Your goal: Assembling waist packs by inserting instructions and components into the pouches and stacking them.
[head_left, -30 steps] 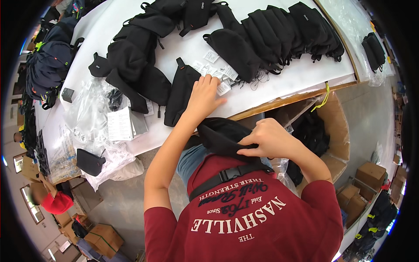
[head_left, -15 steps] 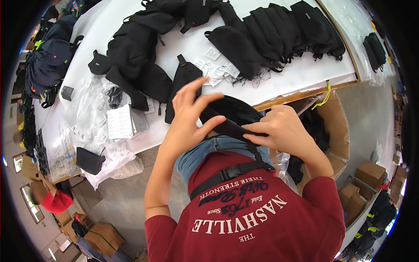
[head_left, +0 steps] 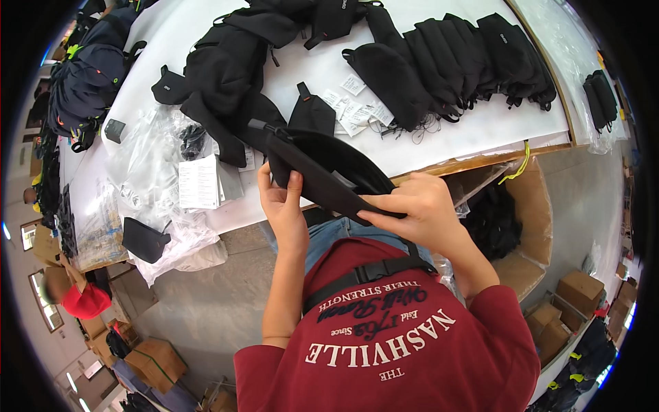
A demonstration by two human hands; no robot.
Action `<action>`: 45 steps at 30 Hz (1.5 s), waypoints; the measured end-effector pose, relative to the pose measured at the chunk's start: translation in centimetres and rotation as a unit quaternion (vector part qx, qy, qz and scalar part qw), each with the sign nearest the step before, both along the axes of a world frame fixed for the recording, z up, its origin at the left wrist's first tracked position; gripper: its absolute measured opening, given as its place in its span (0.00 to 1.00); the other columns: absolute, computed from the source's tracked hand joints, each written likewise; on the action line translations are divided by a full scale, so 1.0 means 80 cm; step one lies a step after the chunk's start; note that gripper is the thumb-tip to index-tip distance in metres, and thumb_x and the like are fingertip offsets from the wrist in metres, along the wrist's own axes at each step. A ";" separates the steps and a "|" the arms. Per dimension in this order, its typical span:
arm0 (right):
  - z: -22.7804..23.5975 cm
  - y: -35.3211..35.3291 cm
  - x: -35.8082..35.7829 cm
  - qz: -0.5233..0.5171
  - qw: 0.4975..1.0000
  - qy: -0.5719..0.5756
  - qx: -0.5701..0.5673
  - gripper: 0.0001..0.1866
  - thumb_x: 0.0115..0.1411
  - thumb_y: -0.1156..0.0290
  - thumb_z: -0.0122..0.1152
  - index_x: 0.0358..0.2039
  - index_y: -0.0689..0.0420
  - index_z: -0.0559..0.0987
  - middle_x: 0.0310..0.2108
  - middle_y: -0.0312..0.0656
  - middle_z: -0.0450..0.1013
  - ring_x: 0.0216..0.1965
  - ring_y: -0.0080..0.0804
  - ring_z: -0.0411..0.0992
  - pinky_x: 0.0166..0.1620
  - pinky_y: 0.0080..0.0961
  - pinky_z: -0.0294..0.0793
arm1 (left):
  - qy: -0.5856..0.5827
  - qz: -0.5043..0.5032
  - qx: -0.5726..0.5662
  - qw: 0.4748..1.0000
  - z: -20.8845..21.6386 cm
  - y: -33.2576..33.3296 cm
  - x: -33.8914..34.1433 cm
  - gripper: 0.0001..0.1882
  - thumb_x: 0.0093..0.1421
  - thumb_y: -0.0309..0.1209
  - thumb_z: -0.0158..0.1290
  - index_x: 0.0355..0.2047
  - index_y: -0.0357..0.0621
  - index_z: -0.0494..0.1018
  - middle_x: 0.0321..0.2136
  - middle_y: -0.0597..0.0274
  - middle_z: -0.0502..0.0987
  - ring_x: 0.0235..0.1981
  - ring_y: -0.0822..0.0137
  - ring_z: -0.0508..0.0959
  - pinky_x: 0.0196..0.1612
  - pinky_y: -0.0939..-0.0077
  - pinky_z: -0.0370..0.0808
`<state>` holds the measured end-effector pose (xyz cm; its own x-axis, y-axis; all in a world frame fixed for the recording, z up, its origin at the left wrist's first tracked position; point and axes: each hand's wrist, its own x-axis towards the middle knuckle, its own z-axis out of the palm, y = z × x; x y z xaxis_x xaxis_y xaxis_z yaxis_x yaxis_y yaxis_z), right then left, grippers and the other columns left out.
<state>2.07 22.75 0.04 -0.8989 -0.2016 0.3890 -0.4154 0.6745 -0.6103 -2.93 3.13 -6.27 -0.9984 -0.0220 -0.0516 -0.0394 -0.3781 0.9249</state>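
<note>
A black fabric pouch [head_left: 312, 177] is stretched between my hands at the table's near edge, its long mouth gaping and its dark inside showing. My left hand [head_left: 283, 206] grips the near wall at the left end, thumb on the outer face. At the other end, my right hand [head_left: 424, 209] pinches the rim between thumb and fingers. A small pale tag [head_left: 343, 180] shows inside the mouth. Just beyond lies another black pouch [head_left: 313, 113], partly covered by the held one. White printed labels [head_left: 353, 113] are scattered beside it.
Black pouches [head_left: 446, 65] lie in an overlapping row at the right; more black pouches [head_left: 223, 72] are heaped at the left. Paper sheets [head_left: 198, 182] rest on clear plastic bags [head_left: 141, 189]. An open cardboard box [head_left: 534, 206] with black items stands below the table's wooden edge [head_left: 473, 159].
My left hand, earlier raised with spread fingers, has come down and taken hold of the pouch's left end. The pouch has been lifted and its mouth now faces up more widely.
</note>
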 end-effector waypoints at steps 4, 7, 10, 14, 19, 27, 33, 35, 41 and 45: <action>-0.010 -0.004 0.002 -0.010 0.998 -0.042 -0.056 0.11 0.42 0.69 0.73 0.29 0.53 0.85 0.10 0.34 0.66 0.12 0.28 0.60 0.22 0.23 0.57 | 0.017 0.006 -0.029 0.999 -0.019 -0.013 0.005 0.17 0.68 0.37 0.45 0.50 0.38 0.66 0.43 0.62 0.75 0.42 0.75 0.75 0.46 0.80 0.71; -0.015 -0.010 0.003 -0.025 0.993 -0.063 -0.100 0.11 0.42 0.70 0.73 0.30 0.55 0.84 0.12 0.36 0.69 0.13 0.28 0.61 0.22 0.23 0.58 | -0.023 -0.029 0.033 0.999 -0.029 -0.021 0.003 0.21 0.67 0.43 0.45 0.51 0.40 0.66 0.45 0.64 0.74 0.44 0.73 0.74 0.48 0.78 0.70; -0.011 -0.022 0.002 -0.052 0.986 -0.083 -0.136 0.11 0.43 0.70 0.72 0.30 0.56 0.84 0.13 0.37 0.70 0.13 0.27 0.61 0.22 0.22 0.58 | -0.139 -0.113 0.238 0.955 -0.013 -0.010 0.014 0.24 0.65 0.46 0.47 0.53 0.42 0.65 0.46 0.65 0.74 0.46 0.71 0.73 0.51 0.74 0.69; -0.025 -0.030 -0.001 -0.066 0.988 -0.057 -0.128 0.08 0.50 0.68 0.68 0.32 0.52 0.84 0.10 0.35 0.66 0.11 0.28 0.61 0.22 0.22 0.59 | -0.177 -0.148 0.223 0.947 -0.026 0.005 0.037 0.28 0.61 0.38 0.55 0.57 0.41 0.60 0.51 0.60 0.70 0.52 0.64 0.71 0.55 0.65 0.69; -0.033 -0.035 0.006 -0.116 0.937 -0.153 -0.292 0.11 0.62 0.66 0.57 0.43 0.55 0.79 0.08 0.29 0.54 0.13 0.13 0.51 0.19 0.16 0.50 | -0.253 -0.065 0.256 0.931 -0.017 0.008 0.014 0.26 0.61 0.33 0.54 0.57 0.41 0.60 0.50 0.61 0.71 0.50 0.64 0.72 0.55 0.68 0.69; -0.057 -0.036 0.008 -0.074 0.871 -0.324 -0.362 0.17 0.68 0.61 0.45 0.42 0.61 0.76 0.21 0.34 0.66 0.25 0.16 0.62 0.31 0.15 0.62 | -0.222 -0.029 0.239 0.945 -0.008 -0.003 0.012 0.25 0.58 0.31 0.56 0.54 0.38 0.63 0.47 0.59 0.73 0.47 0.64 0.75 0.51 0.70 0.72; -0.040 -0.035 -0.039 -0.028 0.881 -0.131 -0.453 0.16 0.64 0.67 0.52 0.49 0.61 0.76 0.38 0.39 0.70 0.39 0.24 0.67 0.43 0.20 0.66 | -0.242 -0.188 0.149 0.940 0.024 0.001 0.028 0.26 0.50 0.24 0.61 0.50 0.36 0.67 0.42 0.58 0.76 0.42 0.67 0.77 0.47 0.74 0.74; -0.031 -0.031 -0.049 -0.034 0.882 -0.127 -0.452 0.17 0.60 0.69 0.58 0.49 0.60 0.76 0.39 0.39 0.70 0.40 0.24 0.68 0.42 0.21 0.67 | -0.253 -0.199 0.142 0.936 0.028 -0.001 0.033 0.26 0.50 0.23 0.61 0.49 0.36 0.67 0.42 0.58 0.76 0.42 0.67 0.77 0.47 0.74 0.74; -0.043 -0.029 -0.047 -0.146 0.925 0.042 -0.349 0.10 0.52 0.81 0.63 0.36 0.62 0.77 0.40 0.39 0.71 0.40 0.23 0.68 0.39 0.17 0.67 | -0.271 -0.213 0.111 0.932 0.032 0.000 0.032 0.25 0.48 0.24 0.62 0.48 0.35 0.68 0.40 0.57 0.76 0.40 0.68 0.77 0.45 0.75 0.75; -0.041 -0.024 -0.047 -0.164 0.934 0.023 -0.316 0.07 0.51 0.81 0.63 0.32 0.62 0.77 0.36 0.38 0.71 0.35 0.21 0.67 0.36 0.15 0.65 | -0.287 -0.203 0.113 0.929 0.026 0.008 0.033 0.24 0.50 0.25 0.61 0.47 0.35 0.68 0.39 0.58 0.76 0.38 0.69 0.77 0.43 0.76 0.75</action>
